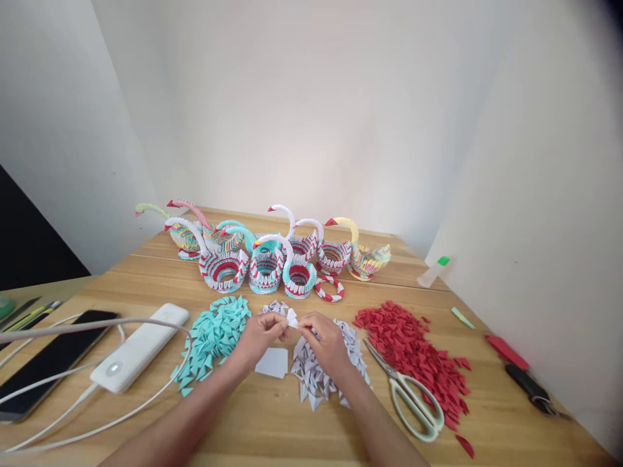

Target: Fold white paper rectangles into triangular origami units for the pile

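Observation:
Between my two hands is a small folded piece of white paper point(292, 317), pinched from both sides. My left hand point(263, 334) holds its left end with thumb and forefinger. The fingers of my right hand point(325, 338) close on its right end. Below them a short stack of white paper slips point(272, 362) lies on the table. A pile of folded white paper triangles point(311, 373) spreads under my right hand, and a smaller white pile point(276, 307) sits just behind my left. Turquoise paper triangles point(219, 334) are heaped left of my left hand.
Red paper triangles point(413, 353) and scissors point(409, 395) lie to the right. Several paper swans point(224, 269) and a red-and-white ring point(329, 289) stand behind. A white power bank point(141, 347), cables and a phone point(53, 360) are at left. A glue bottle point(433, 271) and cutter point(528, 386) are far right.

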A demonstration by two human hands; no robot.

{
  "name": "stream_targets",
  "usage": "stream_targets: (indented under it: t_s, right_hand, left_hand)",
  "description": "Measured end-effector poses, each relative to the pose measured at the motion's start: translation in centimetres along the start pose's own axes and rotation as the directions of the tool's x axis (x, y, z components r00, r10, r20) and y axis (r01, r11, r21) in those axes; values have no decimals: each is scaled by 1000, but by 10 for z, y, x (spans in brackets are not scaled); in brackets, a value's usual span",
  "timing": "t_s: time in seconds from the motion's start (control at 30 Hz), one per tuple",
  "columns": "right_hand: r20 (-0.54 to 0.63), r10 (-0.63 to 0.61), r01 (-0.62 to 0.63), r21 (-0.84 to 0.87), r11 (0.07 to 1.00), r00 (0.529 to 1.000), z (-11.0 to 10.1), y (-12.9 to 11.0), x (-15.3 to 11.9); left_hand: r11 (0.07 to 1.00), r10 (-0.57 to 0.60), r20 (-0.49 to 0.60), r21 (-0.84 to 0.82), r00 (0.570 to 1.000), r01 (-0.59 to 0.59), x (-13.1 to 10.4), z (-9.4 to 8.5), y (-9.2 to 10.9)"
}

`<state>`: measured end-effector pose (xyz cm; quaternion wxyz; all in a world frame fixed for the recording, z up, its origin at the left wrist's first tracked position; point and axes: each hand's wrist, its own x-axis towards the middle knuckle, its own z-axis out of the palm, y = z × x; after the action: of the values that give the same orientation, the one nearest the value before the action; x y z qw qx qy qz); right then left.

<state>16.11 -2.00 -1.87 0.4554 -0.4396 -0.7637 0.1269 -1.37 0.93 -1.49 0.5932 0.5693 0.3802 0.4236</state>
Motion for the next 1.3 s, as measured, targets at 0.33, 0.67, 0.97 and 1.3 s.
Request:
stream_targets:
  t_s: [0.33,0.67,0.97,1.3]
  right_hand:
    - [23,308,-301,281,911,951,1,-6,2]
    - [55,444,-418,455,786,894,8,0,1]
    - [9,512,-445,507,738,859,12,-5,1]
    - [10,496,-418,551,722,869,17,-13,1]
  left_hand:
    - [958,166,-57,248,985,-147,-6,2,2]
    - [908,257,-51,355,965,-223,-9,6,2]
    - [938,217,-47,288,975,-195,-10,6,-3]
    - [989,131,-63,83,989,-126,-4,7,-12]
